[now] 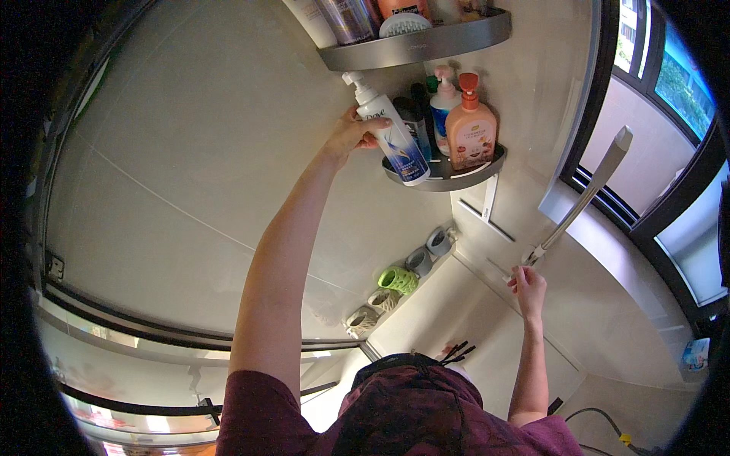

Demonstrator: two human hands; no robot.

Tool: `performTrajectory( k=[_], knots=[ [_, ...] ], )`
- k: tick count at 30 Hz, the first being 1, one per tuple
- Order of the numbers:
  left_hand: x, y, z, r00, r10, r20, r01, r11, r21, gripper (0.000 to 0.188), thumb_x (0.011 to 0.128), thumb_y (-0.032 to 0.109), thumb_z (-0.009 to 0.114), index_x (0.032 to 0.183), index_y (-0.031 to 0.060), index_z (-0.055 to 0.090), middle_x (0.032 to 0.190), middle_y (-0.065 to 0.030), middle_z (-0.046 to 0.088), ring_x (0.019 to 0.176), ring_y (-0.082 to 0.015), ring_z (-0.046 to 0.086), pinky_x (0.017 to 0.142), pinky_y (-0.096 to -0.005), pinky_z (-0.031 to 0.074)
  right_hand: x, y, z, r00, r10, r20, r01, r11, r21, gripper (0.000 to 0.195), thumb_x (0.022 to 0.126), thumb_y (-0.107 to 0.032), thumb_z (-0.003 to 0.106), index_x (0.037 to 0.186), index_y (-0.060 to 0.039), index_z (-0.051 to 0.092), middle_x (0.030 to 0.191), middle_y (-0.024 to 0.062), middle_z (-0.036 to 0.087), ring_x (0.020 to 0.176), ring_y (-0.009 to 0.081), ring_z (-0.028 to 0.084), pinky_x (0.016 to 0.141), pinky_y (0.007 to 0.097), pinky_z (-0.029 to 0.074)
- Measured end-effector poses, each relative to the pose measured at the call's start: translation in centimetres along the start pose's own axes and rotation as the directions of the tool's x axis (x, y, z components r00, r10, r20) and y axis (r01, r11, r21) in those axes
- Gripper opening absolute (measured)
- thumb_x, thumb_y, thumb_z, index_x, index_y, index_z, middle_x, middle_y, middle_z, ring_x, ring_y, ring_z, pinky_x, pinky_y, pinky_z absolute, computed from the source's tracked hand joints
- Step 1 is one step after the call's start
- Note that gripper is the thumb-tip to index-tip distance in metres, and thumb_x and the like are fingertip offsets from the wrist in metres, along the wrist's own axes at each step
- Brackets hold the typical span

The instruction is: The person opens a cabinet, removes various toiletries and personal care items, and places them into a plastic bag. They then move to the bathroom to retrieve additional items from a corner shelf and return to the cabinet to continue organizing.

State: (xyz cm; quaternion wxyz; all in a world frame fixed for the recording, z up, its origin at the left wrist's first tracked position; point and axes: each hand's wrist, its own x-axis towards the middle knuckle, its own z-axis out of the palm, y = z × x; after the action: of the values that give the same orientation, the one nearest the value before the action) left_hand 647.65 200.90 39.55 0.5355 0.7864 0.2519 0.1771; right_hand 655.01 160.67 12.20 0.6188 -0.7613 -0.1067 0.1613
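Note:
My left hand [355, 135] grips a white and blue Dove pump bottle [404, 153] by its upper body. The bottle tilts over the left front of the dark lower corner shelf [465, 181], its base close to the rim; whether they touch I cannot tell. An orange pump bottle [471, 137] stands on that shelf, with a pink-topped pump bottle [443, 108] and a dark-capped bottle [412, 117] behind. Low on the right, the fingers of my right hand [527, 285] are pinched around a thin whitish object [505, 275], too small to identify.
An upper corner shelf [419, 48] holds several bottles and a white scalp brush [405, 24]. Slippers and clogs [398, 280] hang along the wall low down. A squeegee [486, 211] is on the wall. A pale-handled pole [587, 196] rises beside my right hand, near the window [644, 219].

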Motion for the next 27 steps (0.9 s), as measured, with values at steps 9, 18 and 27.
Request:
performTrajectory(
  k=[9, 18, 27],
  knots=[
    [-0.1, 0.3, 0.2, 1.000, 0.010, -0.025, -0.010, 1.000, 0.023, 0.068, 0.070, 0.032, 0.083, 0.121, 0.0040, 0.047, 0.097, -0.0086, 0.065, 0.075, -0.0122, 0.063, 0.073, -0.0289, 0.056, -0.5, 0.3, -0.4, 1.000, 0.009, 0.000, -0.009, 0.999, -0.038, 0.023, 0.092, -0.017, 0.059, 0.085, 0.0030, 0.067, 0.061, 0.0058, 0.063, 0.050, 0.0074, 0.055, 0.045, 0.0226, 0.042],
    [0.5, -1.0, 1.3, 0.982, 0.124, -0.140, -0.103, 0.984, 0.149, 0.072, 0.068, 0.019, 0.086, 0.124, 0.0005, 0.044, 0.101, -0.0114, 0.065, 0.082, -0.0178, 0.066, 0.066, -0.0301, 0.058, -0.9, 1.1, -0.7, 1.000, 0.028, -0.003, -0.028, 1.000, -0.012, 0.023, 0.091, -0.018, 0.059, 0.084, 0.0023, 0.067, 0.060, 0.0058, 0.063, 0.050, 0.0079, 0.055, 0.046, 0.0235, 0.043],
    [1.2, -3.8, 2.9, 0.965, 0.149, -0.215, -0.066, 0.934, 0.351, 0.085, 0.062, 0.022, 0.087, 0.128, -0.0010, 0.040, 0.106, -0.0165, 0.066, 0.080, -0.0215, 0.068, 0.071, -0.0331, 0.056, -0.5, -0.3, -0.2, 0.998, -0.021, 0.065, 0.020, 1.000, 0.016, 0.025, 0.094, -0.021, 0.058, 0.088, 0.0007, 0.068, 0.063, 0.0049, 0.064, 0.051, 0.0076, 0.054, 0.048, 0.0232, 0.042]
  ],
)
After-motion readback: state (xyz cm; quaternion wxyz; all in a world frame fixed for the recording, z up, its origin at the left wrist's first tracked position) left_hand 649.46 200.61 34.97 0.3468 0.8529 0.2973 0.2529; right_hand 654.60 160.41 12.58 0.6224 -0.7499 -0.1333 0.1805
